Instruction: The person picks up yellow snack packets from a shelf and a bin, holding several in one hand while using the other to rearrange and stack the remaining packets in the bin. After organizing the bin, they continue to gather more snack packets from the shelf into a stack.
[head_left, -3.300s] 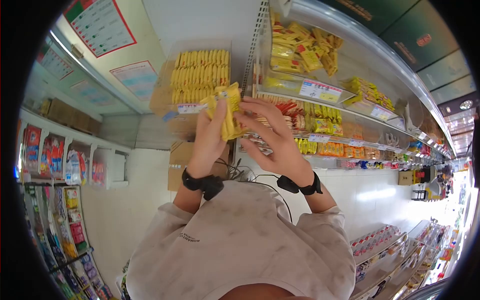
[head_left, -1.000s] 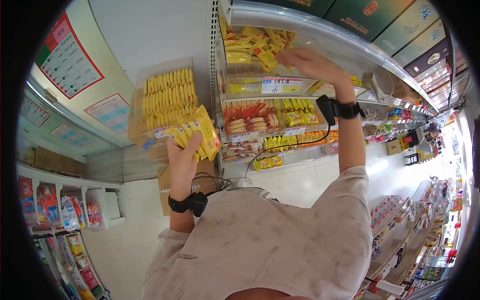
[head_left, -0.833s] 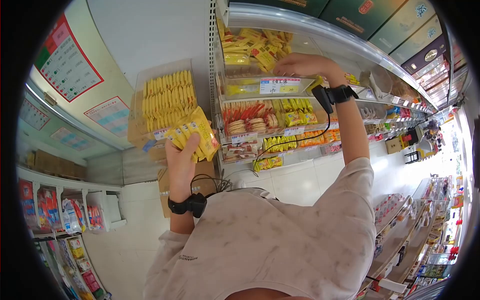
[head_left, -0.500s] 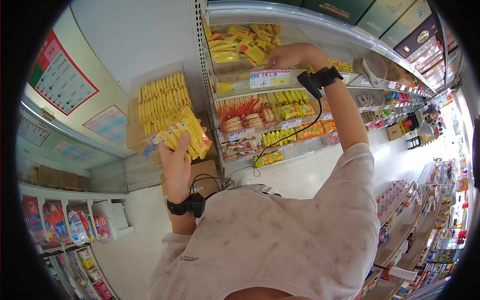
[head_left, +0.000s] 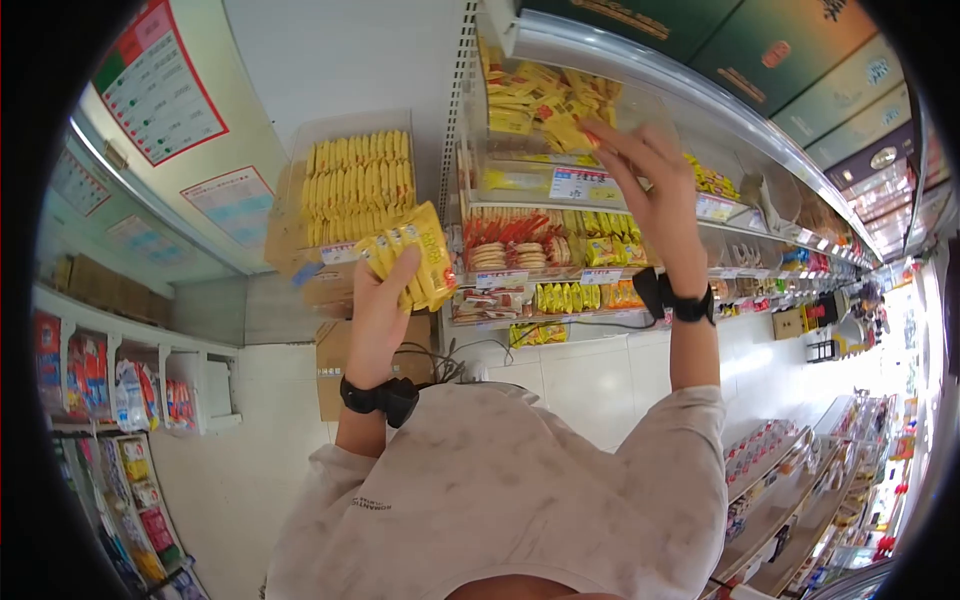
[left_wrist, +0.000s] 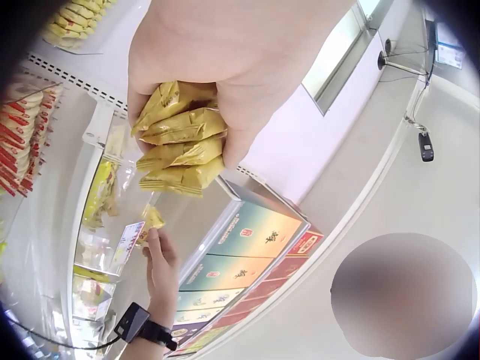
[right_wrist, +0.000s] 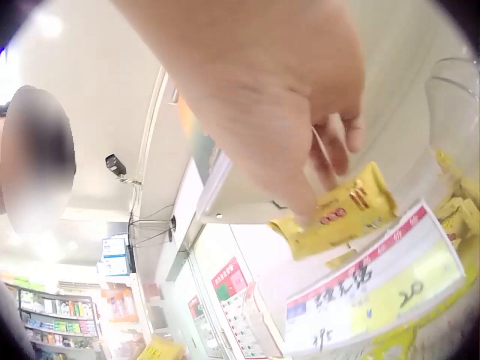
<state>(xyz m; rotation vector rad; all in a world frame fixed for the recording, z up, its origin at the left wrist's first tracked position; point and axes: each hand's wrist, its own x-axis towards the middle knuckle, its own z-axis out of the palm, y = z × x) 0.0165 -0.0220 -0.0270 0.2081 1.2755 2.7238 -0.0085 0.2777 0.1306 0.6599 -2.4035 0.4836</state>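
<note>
My left hand (head_left: 378, 305) holds a fanned stack of several yellow snack packets (left_wrist: 182, 139), thumb across the front and fingers behind. In the right wrist view, my right hand (right_wrist: 277, 97) pinches one yellow snack packet (right_wrist: 341, 214) by its end, close above a price tag (right_wrist: 375, 289). The head view shows this hand at the front of a clear shelf bin (head_left: 645, 100), where loose yellow packets (head_left: 510, 105) lie in a heap. Left of the shelf, a clear box (head_left: 287, 215) holds yellow packets (head_left: 360, 185) standing in neat rows, just beyond the left hand's stack.
Lower shelves hold red-and-white snack packs (head_left: 500, 245) and green-yellow packets (head_left: 610, 245). Dark green boxes (head_left: 740, 65) line the top shelf. A cardboard box (head_left: 335, 370) and loose cables (head_left: 450, 365) are below the hands. A shelf rack (head_left: 770, 500) stands at right.
Both hands were together at the yellow packets; then the right hand reached into the bin. Since half a second ago it has drawn back, pinching a packet. The left hand keeps its stack.
</note>
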